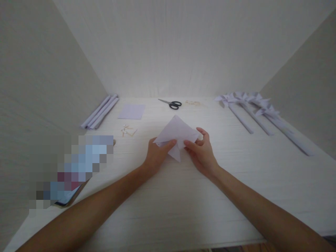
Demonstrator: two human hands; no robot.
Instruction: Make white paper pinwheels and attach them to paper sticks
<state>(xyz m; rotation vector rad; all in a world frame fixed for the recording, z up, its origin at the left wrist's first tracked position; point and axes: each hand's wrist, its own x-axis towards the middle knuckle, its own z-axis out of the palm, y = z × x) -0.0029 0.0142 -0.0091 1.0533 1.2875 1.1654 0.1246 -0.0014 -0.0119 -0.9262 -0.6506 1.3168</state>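
Observation:
A pale lilac sheet of paper, partly cut or folded, is held up in the middle, with one corner pointing away from me and a loose flap hanging toward me. My left hand grips its left side, the thumb on top and the other fingers hidden underneath. On the right, my right hand pinches the paper between thumb and fingers, its index finger raised near the right corner. Beyond the paper lie scissors with black handles.
Rolled paper sticks and a square paper sheet lie at the back left, near small pale sticks. A blurred phone-like device is beside my left forearm. Several paper pinwheels on sticks lie at the right. Walls enclose the table.

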